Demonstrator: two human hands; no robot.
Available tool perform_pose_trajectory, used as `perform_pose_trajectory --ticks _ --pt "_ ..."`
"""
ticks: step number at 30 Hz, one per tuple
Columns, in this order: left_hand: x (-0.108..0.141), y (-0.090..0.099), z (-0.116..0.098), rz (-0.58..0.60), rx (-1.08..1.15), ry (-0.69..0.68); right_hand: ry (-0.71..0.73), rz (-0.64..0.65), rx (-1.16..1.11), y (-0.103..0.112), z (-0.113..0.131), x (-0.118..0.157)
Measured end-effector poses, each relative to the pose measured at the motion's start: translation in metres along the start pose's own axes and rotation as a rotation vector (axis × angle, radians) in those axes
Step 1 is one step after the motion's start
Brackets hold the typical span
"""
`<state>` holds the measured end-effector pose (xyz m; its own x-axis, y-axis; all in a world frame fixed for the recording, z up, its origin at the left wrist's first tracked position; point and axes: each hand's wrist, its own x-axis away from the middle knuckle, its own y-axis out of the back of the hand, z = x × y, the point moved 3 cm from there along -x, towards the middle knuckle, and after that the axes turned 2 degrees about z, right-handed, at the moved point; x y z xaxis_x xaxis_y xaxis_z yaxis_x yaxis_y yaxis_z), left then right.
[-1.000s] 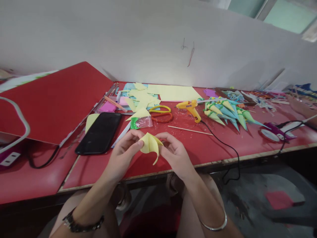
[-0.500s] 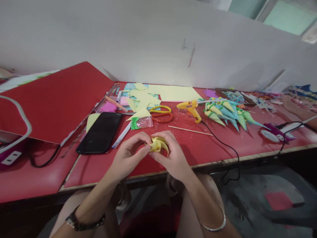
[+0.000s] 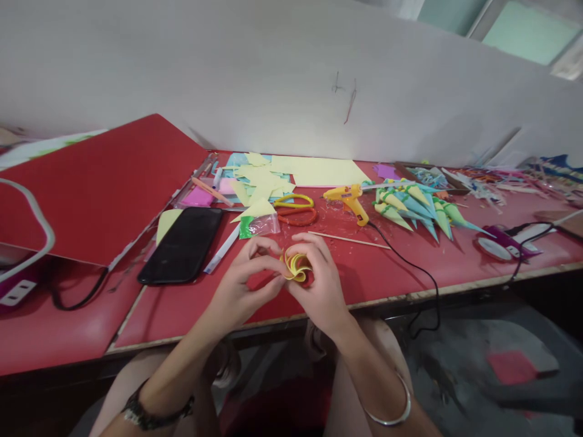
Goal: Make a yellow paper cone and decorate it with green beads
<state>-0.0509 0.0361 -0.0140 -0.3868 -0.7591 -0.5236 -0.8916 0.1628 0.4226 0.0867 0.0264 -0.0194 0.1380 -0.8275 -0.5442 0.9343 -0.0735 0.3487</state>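
Note:
A curled yellow paper piece [image 3: 297, 267] is between my two hands, above the front part of the red table [image 3: 182, 321]. My right hand [image 3: 319, 285] is wrapped round its right side and underside. My left hand [image 3: 252, 282] pinches at its left edge with thumb and fingertips. Beyond them lie a small green and clear packet [image 3: 259, 226], scissors with yellow and red handles [image 3: 295, 209] and a thin wooden stick [image 3: 348, 241]. A yellow glue gun [image 3: 348, 198] lies behind the stick.
A black phone [image 3: 182, 246] and a white pen [image 3: 222, 247] lie left. Yellow paper pieces [image 3: 262, 179] are at the back. Blue and yellow paper cones [image 3: 412, 206] lie right. The glue gun's black cable [image 3: 412, 261] hangs over the table edge. A red board [image 3: 113, 188] stands left.
The yellow paper has turned and now shows its rolled layers from the end. My fingers have shifted round it. A person's hand at the far right has moved mostly out of view.

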Motion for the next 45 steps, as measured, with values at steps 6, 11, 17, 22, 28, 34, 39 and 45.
perform_pose_trajectory --ticks 6,11,17,22,28,34,39,45 --pt "0.0 -0.004 -0.011 0.032 -0.022 -0.038 -0.006 0.023 0.045 -0.002 -0.004 0.003" --pt "0.0 -0.006 -0.019 0.016 -0.127 -0.109 -0.023 0.055 0.079 -0.003 -0.004 0.003" --pt "0.002 -0.004 -0.016 -0.067 -0.225 -0.148 -0.016 0.086 0.087 -0.007 -0.005 0.003" --pt "0.001 0.003 -0.007 -0.12 -0.22 -0.048 -0.085 0.101 0.177 -0.006 -0.01 0.0" --pt "-0.001 0.014 0.022 -0.186 -0.28 0.184 -0.128 0.149 0.323 -0.003 -0.015 -0.005" --pt "-0.003 0.014 0.037 -0.125 -0.521 0.218 -0.172 0.204 0.353 -0.004 -0.025 -0.007" --pt "-0.003 0.013 0.04 -0.128 -0.613 0.207 -0.164 0.139 0.405 -0.003 -0.031 -0.011" --pt "-0.013 0.019 0.033 -0.129 -0.759 0.193 -0.232 0.139 0.426 0.001 -0.04 -0.013"
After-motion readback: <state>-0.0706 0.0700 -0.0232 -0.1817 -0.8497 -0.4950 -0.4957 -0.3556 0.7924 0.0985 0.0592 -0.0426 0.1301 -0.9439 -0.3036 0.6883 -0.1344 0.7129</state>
